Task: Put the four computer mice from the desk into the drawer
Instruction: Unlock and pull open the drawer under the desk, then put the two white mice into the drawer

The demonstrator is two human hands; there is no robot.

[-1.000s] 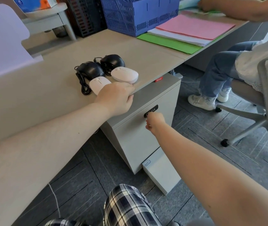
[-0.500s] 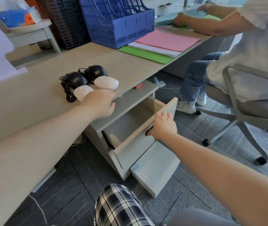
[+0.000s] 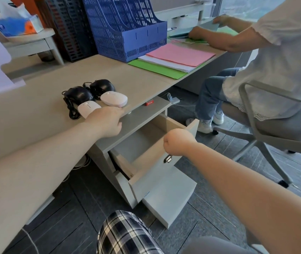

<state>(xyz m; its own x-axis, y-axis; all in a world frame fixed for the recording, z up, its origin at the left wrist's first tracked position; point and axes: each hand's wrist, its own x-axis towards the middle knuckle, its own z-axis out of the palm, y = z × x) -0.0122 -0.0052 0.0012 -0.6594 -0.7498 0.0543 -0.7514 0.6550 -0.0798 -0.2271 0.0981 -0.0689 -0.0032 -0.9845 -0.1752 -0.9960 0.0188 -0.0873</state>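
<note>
1. Right hand (image 3: 178, 142) was clenched into a fist over the front panel of the drawer (image 3: 151, 158), gripping its top edge as far as could be seen; judged to be holding the drawer out for loading. Key (image 3: 168, 159) hung in the lock just below the fist.
2. Drawer stood pulled out under the desk (image 3: 41, 99), interior visibly bare; no mouse in it yet.
3. Left hand (image 3: 107, 121) lay knuckles-up at the desk edge, fingers curled over the near end of the nearer white mouse (image 3: 88, 108); whether it actually gripped: cannot tell.
4. Second white mouse (image 3: 114, 98) lay just beside it, long axis running across the desk edge, narrow end toward the right.
5. Two black wired mice (image 3: 79, 95) (image 3: 102, 86) sat behind, touching the white pair, cords bundled at the left.
6. All four were on the desk, near the edge above the drawer.
</note>
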